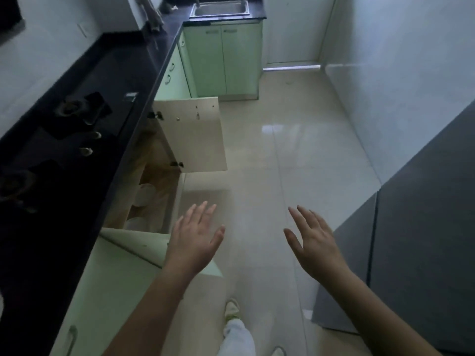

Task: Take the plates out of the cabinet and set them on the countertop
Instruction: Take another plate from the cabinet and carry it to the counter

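Black tabletop (84, 80) with the stove (77, 116) runs down the left side; below it the cabinet (154, 160) has both doors swung open and the white plates (145, 195) are sitting inside on the wood shelf. Left hand (194, 238) hangs just beside the near door, grip released, fingers spread; right hand (312, 240) is over the floor tiles (295, 150), also loose, holding nothing.

cabinet (154, 191) mouth open btwn two swung doors (190, 134); floor (295, 163) bare w/ free room.
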Available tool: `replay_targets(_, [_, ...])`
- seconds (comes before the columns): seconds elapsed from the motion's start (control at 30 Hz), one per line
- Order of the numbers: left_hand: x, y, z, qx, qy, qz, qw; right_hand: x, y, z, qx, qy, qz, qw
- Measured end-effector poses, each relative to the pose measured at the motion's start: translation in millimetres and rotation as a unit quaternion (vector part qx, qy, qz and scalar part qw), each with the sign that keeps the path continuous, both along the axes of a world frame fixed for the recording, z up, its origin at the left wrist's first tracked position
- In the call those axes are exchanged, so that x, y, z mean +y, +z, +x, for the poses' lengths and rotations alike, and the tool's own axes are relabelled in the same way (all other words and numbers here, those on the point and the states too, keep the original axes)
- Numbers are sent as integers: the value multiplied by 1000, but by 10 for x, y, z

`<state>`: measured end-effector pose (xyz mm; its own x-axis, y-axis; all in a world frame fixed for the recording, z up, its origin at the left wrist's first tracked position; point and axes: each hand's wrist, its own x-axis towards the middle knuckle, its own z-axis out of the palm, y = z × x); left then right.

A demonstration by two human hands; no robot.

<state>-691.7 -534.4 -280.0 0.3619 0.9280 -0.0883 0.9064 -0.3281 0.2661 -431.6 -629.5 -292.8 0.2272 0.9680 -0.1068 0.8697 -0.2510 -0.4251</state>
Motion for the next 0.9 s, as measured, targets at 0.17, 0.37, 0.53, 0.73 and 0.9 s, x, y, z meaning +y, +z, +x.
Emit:
replay_targets(0.17, [588,-68,148,2,-28,7,1000,378,-31,129,-18,-23,-16,999])
replay_targets(0.37, [1302,-126,176,32,-54,-13,998,918,-34,253,-34,-46,-21,998])
replay_targets(0.53, [1707,-59,502,25,-71,9,997,1191,-68,418,-35,-65,-26,997])
replay_targets(0.73, [2095,-197,1059,33,-84,-20,996,1784,-148,961,-37,-66,-24,997])
replay_targets(0.9, [2509,-301,1573,67,-57,-42,995,2463,-216,1480,-23,-24,-25,999])
